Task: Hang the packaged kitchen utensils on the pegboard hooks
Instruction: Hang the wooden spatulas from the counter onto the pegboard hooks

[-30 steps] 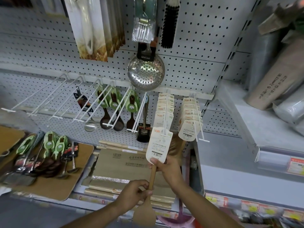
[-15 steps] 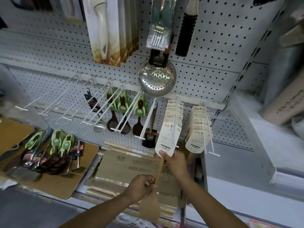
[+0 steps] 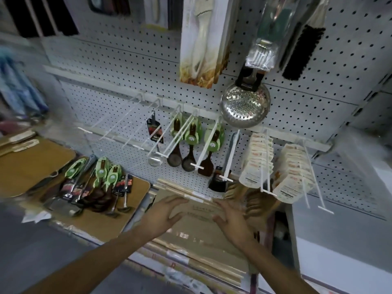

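My left hand (image 3: 161, 217) and my right hand (image 3: 233, 219) hover open and empty, fingers spread, over the brown cartons (image 3: 197, 228) below the pegboard (image 3: 307, 115). White-carded wooden spatulas (image 3: 256, 166) hang in a row on a white hook right of centre; a second row (image 3: 293, 177) hangs on the hook beside it. Green-carded dark spoons (image 3: 192, 143) hang on the middle hooks. Several packaged utensils (image 3: 95, 183) with green and black cards lie in a pile on a brown board (image 3: 137, 198) at the left.
Three long white hooks (image 3: 118, 126) at the left carry nothing. A steel skimmer (image 3: 245, 107), a black brush (image 3: 301, 54) and boxed goods (image 3: 203, 41) hang higher up. A grey shelf (image 3: 350, 236) juts out at the right. The view is blurred by motion.
Both hands held a carded wooden spatula at the hook; now it hangs with the row and both hands have let go and dropped lower. The view has swung left.
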`<state>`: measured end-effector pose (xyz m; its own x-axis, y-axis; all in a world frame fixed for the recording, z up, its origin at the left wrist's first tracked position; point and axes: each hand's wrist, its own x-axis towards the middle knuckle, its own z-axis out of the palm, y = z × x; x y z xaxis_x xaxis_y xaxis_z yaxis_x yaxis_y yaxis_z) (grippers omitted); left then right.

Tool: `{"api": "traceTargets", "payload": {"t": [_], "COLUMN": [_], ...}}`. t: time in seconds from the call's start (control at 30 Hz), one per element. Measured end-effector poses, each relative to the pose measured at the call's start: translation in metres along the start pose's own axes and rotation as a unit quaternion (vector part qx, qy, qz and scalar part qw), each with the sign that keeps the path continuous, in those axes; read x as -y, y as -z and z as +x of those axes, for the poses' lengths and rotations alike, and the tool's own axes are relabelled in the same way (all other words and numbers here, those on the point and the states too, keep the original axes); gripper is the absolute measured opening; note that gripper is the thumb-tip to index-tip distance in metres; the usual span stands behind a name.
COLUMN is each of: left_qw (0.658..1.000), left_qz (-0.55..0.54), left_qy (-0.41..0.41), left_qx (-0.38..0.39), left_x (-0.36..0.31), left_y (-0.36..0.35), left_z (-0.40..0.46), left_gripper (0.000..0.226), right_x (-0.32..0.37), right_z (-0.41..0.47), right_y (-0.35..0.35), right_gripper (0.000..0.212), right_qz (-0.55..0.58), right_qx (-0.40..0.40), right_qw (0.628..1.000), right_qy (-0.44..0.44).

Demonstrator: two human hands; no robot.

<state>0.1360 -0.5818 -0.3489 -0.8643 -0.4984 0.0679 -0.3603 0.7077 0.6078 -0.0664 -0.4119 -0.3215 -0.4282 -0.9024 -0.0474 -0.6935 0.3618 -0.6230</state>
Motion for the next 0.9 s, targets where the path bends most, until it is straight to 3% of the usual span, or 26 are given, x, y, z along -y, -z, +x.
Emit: {"api": "traceTargets", "payload": {"t": [0.17, 0.47, 0.9], "left_qw": [0.999, 0.991, 0.975], "left_qz": [0.023, 0.083, 0.121], "left_qy": [-0.012, -0.015, 0.077], "left_qx": [-0.046, -0.108, -0.168], "left_x": [0.051, 0.163, 0.296], "left_y": [0.069, 0.204, 0.354], "left_z": [-0.045, -0.159, -0.29], "left_gripper": [0.04, 0.048, 0.054], "right_x": [0.071, 0.245, 0.46], "right_z": [0.026, 0.067, 0.123], "right_y": [-0.048, -0.161, -0.276], "right_gripper": [0.046, 0.048, 0.053], "right_qz": [-0.051, -0.069, -0.098], "right_qx": [0.034, 0.045, 0.088], "right_qw": [0.991, 0.971, 0.924], "right_qy": [0.122, 0.226, 0.358]}}
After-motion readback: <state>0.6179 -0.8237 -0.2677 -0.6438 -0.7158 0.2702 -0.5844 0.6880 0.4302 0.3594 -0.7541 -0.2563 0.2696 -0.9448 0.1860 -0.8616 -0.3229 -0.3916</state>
